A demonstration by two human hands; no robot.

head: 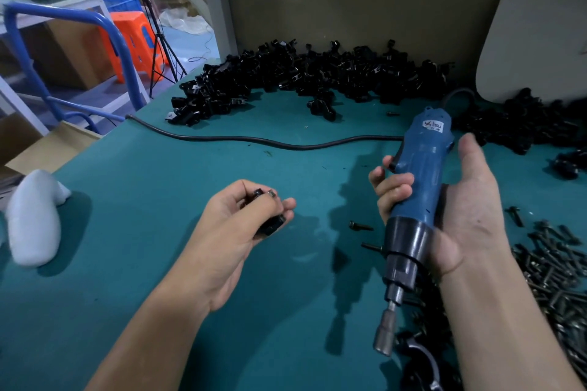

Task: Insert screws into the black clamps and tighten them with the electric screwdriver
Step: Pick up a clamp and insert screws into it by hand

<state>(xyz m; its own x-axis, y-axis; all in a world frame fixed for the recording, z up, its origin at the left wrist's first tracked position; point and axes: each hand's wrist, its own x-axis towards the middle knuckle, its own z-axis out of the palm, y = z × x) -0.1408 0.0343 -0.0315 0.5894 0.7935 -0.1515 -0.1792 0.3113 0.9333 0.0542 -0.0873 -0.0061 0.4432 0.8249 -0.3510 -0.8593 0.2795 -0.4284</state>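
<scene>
My left hand [241, 225] grips a small black clamp [270, 225] over the middle of the green table, fingers curled round it. My right hand [457, 209] holds the blue electric screwdriver [419, 174] upright, bit socket [386, 335] pointing down toward me. Fingers wrap its body; the thumb sticks up. A large heap of black clamps [305, 79] lies along the back wall. Loose dark screws [552, 276] are piled at the right, and single screws [360, 226] lie between my hands.
The screwdriver's black cable [254, 140] runs across the green table [143, 200] to the left edge. A white foam piece [33, 219] lies at the left. More clamps [416, 359] sit near the bottom edge. A grey board [536, 35] leans at the back right.
</scene>
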